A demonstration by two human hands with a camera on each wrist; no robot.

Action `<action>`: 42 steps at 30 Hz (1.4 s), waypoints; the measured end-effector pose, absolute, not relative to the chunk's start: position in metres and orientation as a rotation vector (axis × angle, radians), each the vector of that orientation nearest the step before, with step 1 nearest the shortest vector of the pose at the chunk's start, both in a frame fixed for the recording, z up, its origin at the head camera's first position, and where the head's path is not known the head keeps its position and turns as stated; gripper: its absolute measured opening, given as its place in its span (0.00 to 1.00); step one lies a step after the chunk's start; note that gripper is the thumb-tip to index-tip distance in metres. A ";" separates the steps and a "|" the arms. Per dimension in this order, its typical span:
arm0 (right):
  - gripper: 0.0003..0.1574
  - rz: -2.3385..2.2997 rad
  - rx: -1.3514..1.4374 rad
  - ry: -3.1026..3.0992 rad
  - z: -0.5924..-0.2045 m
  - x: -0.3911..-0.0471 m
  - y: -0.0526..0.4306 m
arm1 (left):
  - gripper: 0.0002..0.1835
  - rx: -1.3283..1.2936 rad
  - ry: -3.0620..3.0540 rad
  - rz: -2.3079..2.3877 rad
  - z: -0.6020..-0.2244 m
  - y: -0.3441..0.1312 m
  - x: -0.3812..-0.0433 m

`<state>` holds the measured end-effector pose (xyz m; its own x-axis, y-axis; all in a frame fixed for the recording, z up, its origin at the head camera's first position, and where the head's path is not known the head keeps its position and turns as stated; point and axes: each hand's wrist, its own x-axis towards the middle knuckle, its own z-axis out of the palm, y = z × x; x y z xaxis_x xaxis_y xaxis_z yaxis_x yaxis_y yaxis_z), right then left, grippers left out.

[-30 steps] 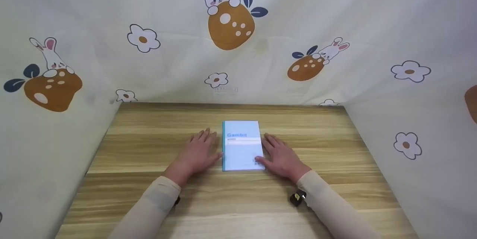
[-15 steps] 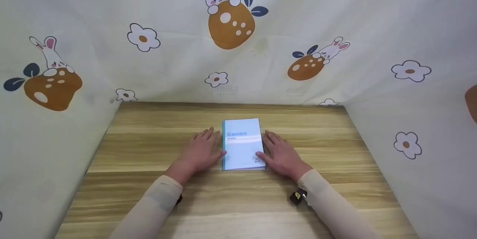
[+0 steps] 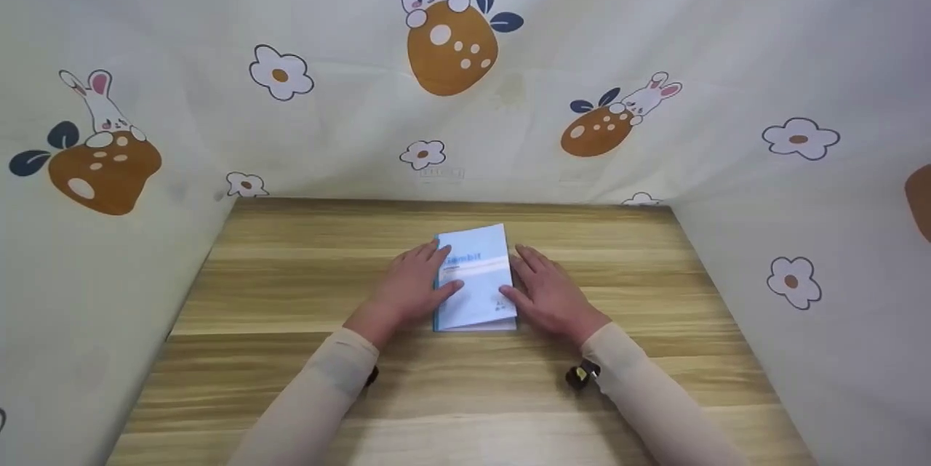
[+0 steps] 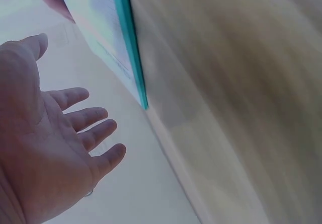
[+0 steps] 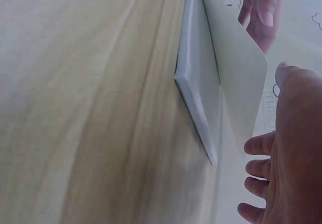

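Observation:
A notebook (image 3: 476,291) with a pale blue cover reading "Gambit" lies on the wooden table. Its teal spine (image 4: 131,45) runs along the left side. The front cover (image 5: 240,65) stands partly lifted off the page block (image 5: 198,48) on the right side. My left hand (image 3: 409,283), fingers extended, hovers over the spine side, its thumb above the cover. In the left wrist view it appears apart from the notebook. My right hand (image 3: 549,297) is at the right edge, its thumb by the raised cover; whether it touches is unclear. Its fingers are relaxed.
The wooden table (image 3: 291,262) is enclosed at the back and sides by pale cloth (image 3: 349,139) printed with rabbits, fruit and flowers. Dark wrist devices (image 3: 580,376) sit below both forearms.
The notebook's front cover has risen along its right edge. My left hand has moved right, over the spine side. My right hand has shifted slightly away from me, staying by the right edge.

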<state>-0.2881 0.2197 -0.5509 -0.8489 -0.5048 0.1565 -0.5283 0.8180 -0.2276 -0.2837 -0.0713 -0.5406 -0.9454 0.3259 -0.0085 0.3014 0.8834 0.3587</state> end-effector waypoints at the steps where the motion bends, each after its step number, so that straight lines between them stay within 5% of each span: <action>1: 0.51 0.401 0.827 -2.913 -0.550 -0.288 0.219 | 0.45 0.495 2.978 0.557 -0.539 -0.069 -0.284; 33: 0.51 0.359 0.932 -2.814 -0.526 -0.296 0.209 | 0.52 0.512 2.947 0.625 -0.517 0.001 -0.317; 42: 0.50 0.354 0.933 -2.827 -0.525 -0.296 0.210 | 0.48 0.515 2.950 0.575 -0.511 0.007 -0.317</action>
